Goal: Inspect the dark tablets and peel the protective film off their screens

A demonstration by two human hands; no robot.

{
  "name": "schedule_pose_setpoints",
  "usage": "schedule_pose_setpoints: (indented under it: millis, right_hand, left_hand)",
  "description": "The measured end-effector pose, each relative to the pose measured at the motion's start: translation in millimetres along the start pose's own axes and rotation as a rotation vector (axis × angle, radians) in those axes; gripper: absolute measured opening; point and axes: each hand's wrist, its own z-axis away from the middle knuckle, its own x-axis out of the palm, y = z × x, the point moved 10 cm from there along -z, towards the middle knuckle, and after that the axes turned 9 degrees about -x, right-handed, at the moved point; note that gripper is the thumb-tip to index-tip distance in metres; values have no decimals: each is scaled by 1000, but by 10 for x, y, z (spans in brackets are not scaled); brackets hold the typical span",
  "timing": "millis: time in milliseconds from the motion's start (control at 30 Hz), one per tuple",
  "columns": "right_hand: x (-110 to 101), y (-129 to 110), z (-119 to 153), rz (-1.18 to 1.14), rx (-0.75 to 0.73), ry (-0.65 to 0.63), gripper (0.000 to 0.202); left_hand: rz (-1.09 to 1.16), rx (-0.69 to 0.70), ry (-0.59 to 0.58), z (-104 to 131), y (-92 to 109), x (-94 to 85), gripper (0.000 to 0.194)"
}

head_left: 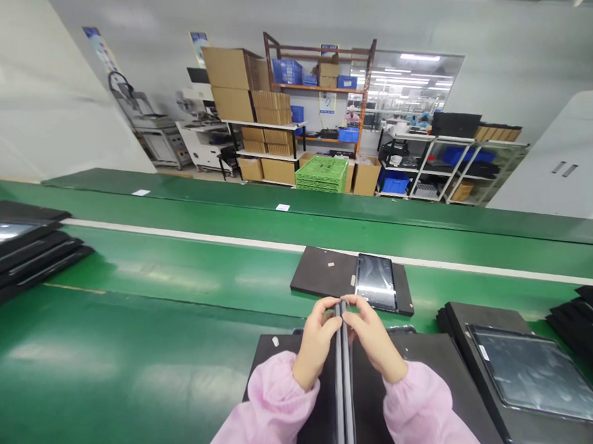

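Note:
Two thin grey-edged tablets stand on edge, close together, pointing away from me. My left hand [313,344] is closed around the far end of the left tablet [340,395], thumb and fingers near its top corner. On the other side, my right hand [375,337] grips the right tablet [349,398] the same way. The fingertips of both hands nearly meet. Beneath them lies a large black foam pad [428,374]. Just beyond my hands, a dark tablet screen [376,284] rests on a black foam board [322,273].
Stacked black foam trays [25,259] sit at the left. A large glossy screen [537,372] lies on foam boards at the right, beside more black trays [588,329]. The green workbench [149,362] has a raised ledge [215,193] behind it. Shelves and cartons [229,70] stand farther back.

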Motion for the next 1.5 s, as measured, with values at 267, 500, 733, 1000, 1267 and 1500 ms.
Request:
schedule_pose_setpoints:
  millis: [267, 500, 733, 1000, 1267, 1500]
  right_hand:
    - [39, 72, 69, -119, 23, -45, 31]
    - [68, -2, 83, -89, 36, -40, 28]
    - [113, -31, 164, -106, 35, -159, 47]
    - [99, 0, 171, -122, 30, -155, 48]
    - [140, -29, 240, -144, 50, -219, 70]
    - [97, 21, 237, -152, 19, -202, 74]
  left_hand:
    - [-24, -34, -83, -24, -25, 55, 27]
    - [-66, -25, -83, -11, -9, 32, 27]
    - [-43, 70, -213, 57, 39, 72, 46]
    - [-31, 40, -221, 70, 35, 101, 47]
    - [-38, 30, -274, 106, 20, 117, 62]
    - [-92, 55, -229, 122, 86, 107, 61]
